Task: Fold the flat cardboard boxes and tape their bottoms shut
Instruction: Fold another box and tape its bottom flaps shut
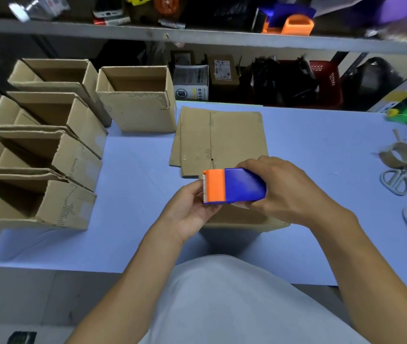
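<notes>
Right hand [281, 187] wraps blue body of tape dispenser [232, 186], grip closed round it. Left hand [192, 207] pinches its orange cutter end. Dispenser above box [242, 219] near surface [321, 150] front edge. Flat cardboard [222, 137] just behind dispenser; folded boxes [43, 150] left of it.

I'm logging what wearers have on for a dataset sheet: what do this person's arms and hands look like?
Both forearms are bare, no sleeves in view. The left hand and right hand wear no gloves, and no rings, watch or wristbands show. A light grey garment covers the torso below.

Blue table [128, 170] — open boxes [136, 100], flat cardboard [222, 137], scissors [394, 181].
</notes>
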